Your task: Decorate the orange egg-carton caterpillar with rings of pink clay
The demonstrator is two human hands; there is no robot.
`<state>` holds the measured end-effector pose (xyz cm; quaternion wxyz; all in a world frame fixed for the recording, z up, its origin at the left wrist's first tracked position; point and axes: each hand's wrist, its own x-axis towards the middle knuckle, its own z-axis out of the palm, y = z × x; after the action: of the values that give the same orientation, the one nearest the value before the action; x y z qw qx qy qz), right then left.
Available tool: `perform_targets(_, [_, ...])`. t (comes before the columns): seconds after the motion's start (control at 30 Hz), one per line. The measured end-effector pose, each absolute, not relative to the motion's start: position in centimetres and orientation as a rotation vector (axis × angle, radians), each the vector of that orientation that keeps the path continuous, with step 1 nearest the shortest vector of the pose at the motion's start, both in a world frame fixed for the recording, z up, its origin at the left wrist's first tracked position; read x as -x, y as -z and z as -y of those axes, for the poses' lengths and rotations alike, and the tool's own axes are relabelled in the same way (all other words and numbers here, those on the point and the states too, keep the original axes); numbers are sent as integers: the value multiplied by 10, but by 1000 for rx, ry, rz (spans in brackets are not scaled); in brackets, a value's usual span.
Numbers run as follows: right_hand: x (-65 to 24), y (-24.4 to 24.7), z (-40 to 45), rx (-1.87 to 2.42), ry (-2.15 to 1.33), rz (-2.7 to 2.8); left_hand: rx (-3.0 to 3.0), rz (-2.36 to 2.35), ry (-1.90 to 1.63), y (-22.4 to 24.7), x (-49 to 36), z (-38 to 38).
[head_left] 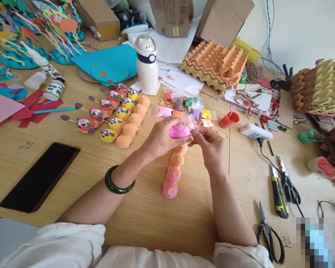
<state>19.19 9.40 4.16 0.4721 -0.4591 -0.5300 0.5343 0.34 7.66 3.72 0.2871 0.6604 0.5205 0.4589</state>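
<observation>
My left hand (pixel 165 136) is closed around a small clear plastic bag of bright pink modelling clay (pixel 179 131). The fingers of my right hand (pixel 209 143) pinch the right edge of this bag, near its opening. Below the hands lies a strip of orange egg-carton cups (pixel 177 160), its upper end hidden behind them. The two nearest cups (pixel 171 190) carry pink rings on their tops. Just beyond the hands are more small bags of coloured clay, among them a purple one (pixel 195 113) and a yellow one (pixel 206 114).
Decorated egg-carton strips (pixel 108 134) and a plain orange strip (pixel 136 120) lie to the left, near a white bottle (pixel 147 69). A phone (pixel 40 176) rests at front left. Rightward are an orange cup (pixel 229 120), a power strip (pixel 256 131), a utility knife (pixel 279 195) and scissors (pixel 268 232).
</observation>
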Motion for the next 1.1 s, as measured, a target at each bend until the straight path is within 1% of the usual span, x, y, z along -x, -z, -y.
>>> perform_targets(0.17, [-195,-44,-95,1130,-1333,1270,-1668,-1266,-1189,-41,0,-78])
perform_targets(0.3, [-195,-44,-94,1146,-1402,1344,-1475,-1137,-1195,-43,2,-80])
perform_targets(0.5, [-192,-42,-94,1155,-1494,1364,-1464,-1206,-1306,-42,-2,-78])
perform_targets(0.67, [-194,-44,-94,1097,-1390,1432,-1459,-1138,-1277,-38,-5,-76])
perform_targets(0.73, [-195,-42,-95,1114,-1376,1462,-1546,-1196,-1283,-36,-5,-76])
perform_targets(0.87, [-196,-32,-103,1148,-1494,1431,-1597,-1374,-1325,-27,-3,-81])
perform_targets(0.97, [-200,-25,-111,1206,-1453,1472,-1583,-1298,-1174,-18,0,-89])
perform_targets(1.0, [-201,-23,-113,1213,-1490,1472,-1600,-1297,-1129,-15,1,-93])
perform_targets(1.1, [-207,-19,-116,1223,-1617,1360,-1523,-1424,-1173,-6,1,-115])
